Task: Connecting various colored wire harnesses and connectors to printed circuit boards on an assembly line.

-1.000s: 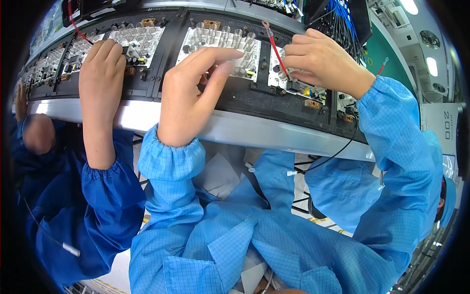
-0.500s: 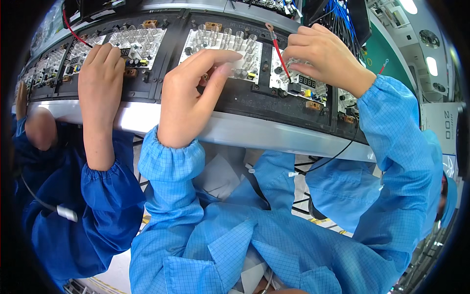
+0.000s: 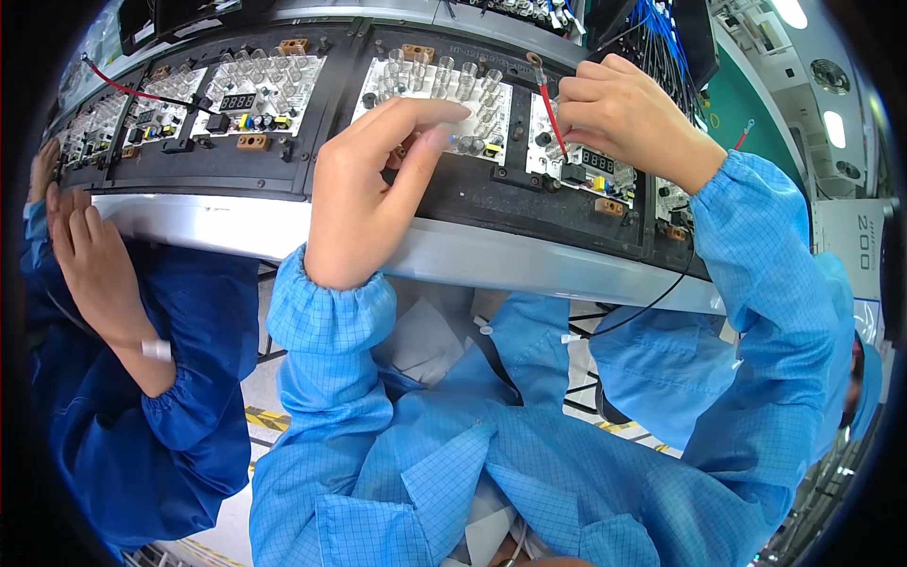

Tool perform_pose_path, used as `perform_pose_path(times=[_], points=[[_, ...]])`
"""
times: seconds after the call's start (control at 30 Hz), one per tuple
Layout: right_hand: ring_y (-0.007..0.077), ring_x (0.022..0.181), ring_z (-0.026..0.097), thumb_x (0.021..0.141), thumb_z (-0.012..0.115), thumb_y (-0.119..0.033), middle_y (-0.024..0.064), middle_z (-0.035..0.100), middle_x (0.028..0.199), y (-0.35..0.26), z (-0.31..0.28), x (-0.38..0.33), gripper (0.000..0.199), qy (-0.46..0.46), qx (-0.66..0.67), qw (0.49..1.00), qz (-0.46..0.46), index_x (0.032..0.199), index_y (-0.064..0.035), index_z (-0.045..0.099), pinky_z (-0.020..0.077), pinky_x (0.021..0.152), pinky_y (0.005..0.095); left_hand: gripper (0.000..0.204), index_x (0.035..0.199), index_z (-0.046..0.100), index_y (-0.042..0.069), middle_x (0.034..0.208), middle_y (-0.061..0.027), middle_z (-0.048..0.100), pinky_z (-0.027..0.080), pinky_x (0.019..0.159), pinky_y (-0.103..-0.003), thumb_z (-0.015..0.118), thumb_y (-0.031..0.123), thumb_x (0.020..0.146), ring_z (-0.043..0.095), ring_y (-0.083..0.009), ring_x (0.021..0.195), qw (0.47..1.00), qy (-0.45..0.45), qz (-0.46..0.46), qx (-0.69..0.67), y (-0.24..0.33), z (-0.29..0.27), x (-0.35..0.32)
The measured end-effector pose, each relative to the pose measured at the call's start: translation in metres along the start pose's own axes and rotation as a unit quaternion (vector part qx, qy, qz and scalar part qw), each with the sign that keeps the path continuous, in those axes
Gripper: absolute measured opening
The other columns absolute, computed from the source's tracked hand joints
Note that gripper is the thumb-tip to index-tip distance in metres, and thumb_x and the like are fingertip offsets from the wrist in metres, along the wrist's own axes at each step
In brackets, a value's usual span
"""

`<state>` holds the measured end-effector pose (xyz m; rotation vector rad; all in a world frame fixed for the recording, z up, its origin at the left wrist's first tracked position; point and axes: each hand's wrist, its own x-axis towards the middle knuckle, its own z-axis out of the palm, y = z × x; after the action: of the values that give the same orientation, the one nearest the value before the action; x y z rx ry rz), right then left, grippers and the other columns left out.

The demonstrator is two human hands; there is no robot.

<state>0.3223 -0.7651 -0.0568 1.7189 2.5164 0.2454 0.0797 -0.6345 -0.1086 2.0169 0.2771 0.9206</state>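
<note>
My left hand (image 3: 373, 184) is arched over the near left part of a white circuit board (image 3: 501, 142). Its thumb and forefinger come together, and the other fingers curl underneath; what they hold, if anything, is hidden. Upright clear tubes (image 3: 468, 80) stand on this board beyond the fingers. On the board to the right (image 3: 543, 161), my right hand (image 3: 628, 113) has its fingers curled in a pinch, their tips hiding what is between them. A red wire lead (image 3: 548, 109) with a ring terminal rises beside those fingertips, above a small digit display (image 3: 597, 161).
The boards sit in black carriers (image 3: 453, 198) along a line with a silver front rail (image 3: 472, 255). Further left, another board (image 3: 274, 104) carries a similar red lead (image 3: 132, 90). A co-worker's hand (image 3: 99, 269) is near the rail. Blue wires (image 3: 657, 28) hang at the back.
The boards have shifted slightly right. The co-worker's hand has left the board at left and moved left and down, baring its display. My hands stay almost in place.
</note>
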Motion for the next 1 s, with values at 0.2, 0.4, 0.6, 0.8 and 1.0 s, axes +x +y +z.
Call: perform_pose_path(times=[0.2,0.4,0.6,0.8,1.0], points=[[0.0175,0.086,0.051,0.071,0.075,-0.015,-0.0011,0.052,0.083,0.006,-0.025,-0.208,0.020,0.010,-0.001,1.000,-0.011,0.082,-0.0130,0.058,0.0395,0.076,0.0328,0.017,0.098,0.067,0.000,0.082,-0.0115,0.065,0.045,0.059,-0.026,0.055,-0.003,0.086,0.058,-0.0157,0.066,1.000,0.013,0.007,-0.018,0.125,0.165,-0.034],[0.0212,0.084,0.051,0.069,0.074,-0.012,0.0016,0.051,0.083,0.016,-0.066,-0.456,0.022,0.019,-0.016,1.000,-0.012,0.082,-0.0115,0.056,0.0399,0.073,0.0342,0.021,0.086,0.068,0.004,0.057,-0.0065,0.054,0.035,0.043,-0.031,0.059,-0.001,0.067,0.045,-0.0196,0.043,0.981,0.076,0.177,0.020,0.234,0.345,-0.138],[0.0254,0.079,0.054,0.066,0.071,-0.003,0.0057,0.056,0.082,0.019,-0.148,-0.731,0.023,0.074,-0.066,0.995,-0.004,0.085,-0.0067,0.060,0.0410,0.068,0.0361,0.017,0.078,0.068,0.007,0.057,-0.0027,0.053,0.034,0.041,-0.031,0.061,0.009,0.063,0.049,-0.0193,0.044,0.970,-0.038,0.239,0.002,0.373,0.569,-0.226],[0.0274,0.079,0.054,0.064,0.066,0.009,0.0092,0.056,0.082,-0.021,-0.262,-1.043,0.027,0.203,-0.131,0.970,0.027,0.088,-0.0028,0.060,0.0416,0.069,0.0366,0.031,0.066,0.054,0.003,0.053,-0.0052,0.051,0.033,0.037,-0.029,0.057,0.021,0.091,0.048,-0.0180,0.041,0.895,0.120,0.402,-0.152,0.584,0.766,-0.240],[0.0284,0.074,0.055,0.058,0.065,0.008,0.0104,0.055,0.075,-0.096,-0.462,-1.291,0.026,0.232,-0.074,0.970,0.013,0.082,-0.0007,0.060,0.0416,0.069,0.0380,0.020,0.070,0.048,0.012,0.072,-0.0011,0.048,0.044,0.078,-0.034,0.058,0.020,0.086,0.050,-0.0170,0.072,0.849,0.108,0.381,-0.350,0.984,0.800,-0.194]])
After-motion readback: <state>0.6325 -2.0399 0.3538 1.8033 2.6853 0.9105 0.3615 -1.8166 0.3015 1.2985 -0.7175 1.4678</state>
